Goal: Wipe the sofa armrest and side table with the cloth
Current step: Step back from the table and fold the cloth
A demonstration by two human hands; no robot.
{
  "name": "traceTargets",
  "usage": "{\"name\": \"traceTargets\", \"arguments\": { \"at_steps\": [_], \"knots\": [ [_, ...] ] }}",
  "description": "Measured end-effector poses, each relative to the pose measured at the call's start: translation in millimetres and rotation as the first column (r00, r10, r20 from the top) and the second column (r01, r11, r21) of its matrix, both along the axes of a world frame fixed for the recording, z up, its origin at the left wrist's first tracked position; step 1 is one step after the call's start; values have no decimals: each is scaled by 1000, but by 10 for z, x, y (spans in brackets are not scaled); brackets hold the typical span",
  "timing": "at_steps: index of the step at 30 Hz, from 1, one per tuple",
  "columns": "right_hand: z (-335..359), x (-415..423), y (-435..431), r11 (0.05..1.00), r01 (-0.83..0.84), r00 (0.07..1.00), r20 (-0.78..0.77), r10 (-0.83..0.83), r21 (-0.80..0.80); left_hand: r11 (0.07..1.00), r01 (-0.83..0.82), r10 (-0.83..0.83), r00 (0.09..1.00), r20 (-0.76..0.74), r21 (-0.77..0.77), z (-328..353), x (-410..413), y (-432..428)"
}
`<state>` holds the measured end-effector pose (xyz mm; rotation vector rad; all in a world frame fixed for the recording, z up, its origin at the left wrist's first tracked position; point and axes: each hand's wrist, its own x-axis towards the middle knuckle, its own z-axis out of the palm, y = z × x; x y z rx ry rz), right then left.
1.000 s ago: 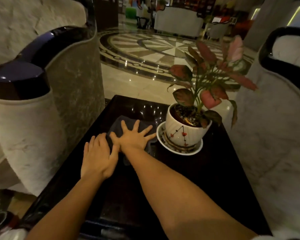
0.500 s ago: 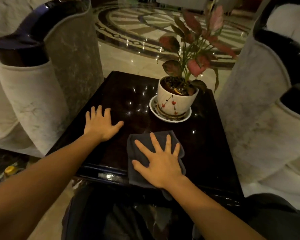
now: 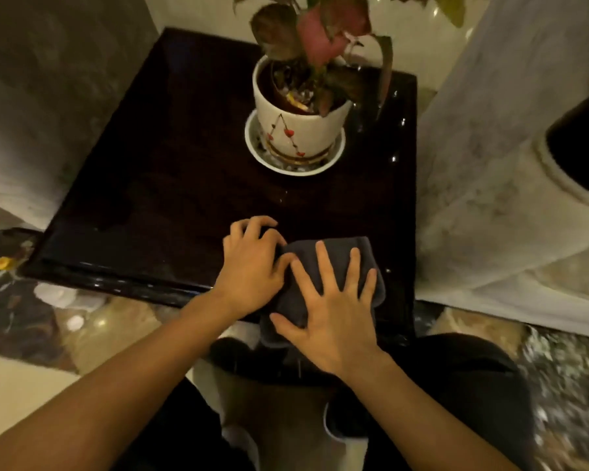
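At the near edge of the side table [image 3: 170,185], the right hand [image 3: 330,314] lies flat on the dark grey cloth [image 3: 334,256] with its fingers [image 3: 323,263] spread wide and straight, pressing down rather than gripping; the left hand [image 3: 249,266] sits just beside it, touching the cloth's left border, its fingers curled at the knuckles with the tips on the tabletop and the cloth's edge — whether they pinch the fabric I cannot tell; the cloth is bunched into a rough pad at the table's near-right part, its near portion hanging over the table's front lip under the right palm; its right side stops short of the table's right edge; beyond the hands the glossy dark top lies open to the left and in the middle, as far as the left edge; toward the far right stands a white flower pot [image 3: 296,130] on a saucer [image 3: 252,147], its red-green leaves reaching over the far-right corner; pale sofa upholstery [image 3: 490,147] rises close along the table's right edge, with a dark armrest cap [image 3: 582,144] at the picture's right border — another upholstered side [image 3: 31,113] stands against the left; marbled floor [image 3: 21,328] shows below the front lip.
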<state>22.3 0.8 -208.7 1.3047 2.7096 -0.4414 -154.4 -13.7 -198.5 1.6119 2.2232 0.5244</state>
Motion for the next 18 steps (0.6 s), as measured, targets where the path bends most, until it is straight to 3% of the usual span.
{"name": "traceTargets", "arguments": {
  "at_steps": [2, 4, 6, 7, 9, 11, 15, 18],
  "knots": [
    [86, 210, -114, 992, -4, 998, 57, 11, -127, 1000, 8, -8, 1000, 6, -27, 52, 247, -111],
    [387, 483, -233, 929, 20, 990, 139, 35, -371, 965, 123, -97, 988, 119, -232, 248, 500, -298],
    [856, 783, -378, 733, 163, 981, 189, -48, -660, 800, 297, -153, 941, 301, -521, 616, 714, -630],
    [1099, 935, -447, 609, 271, 962, 235, -141, -745, 718, 371, -199, 920, 337, -589, 789, 783, -818],
    [1621, 1242, -604, 514, 406, 913, 353, -203, -756, 638, 452, -252, 888, 386, -624, 1185, 888, -1201],
    [2013, 1434, -769, 540, 364, 931, 308, -194, -759, 661, 461, -227, 875, 427, -592, 1511, 937, -1450],
    [2539, 1509, -1107, 536, 108, 983, 7, -186, -837, 805, 477, -187, 769, 612, -353, 2344, 939, -1674],
    [2641, 1473, -1094, 550, -33, 967, -165, -192, -834, 800, 512, -145, 671, 727, -313, 2738, 959, -1736]
  ]
}}
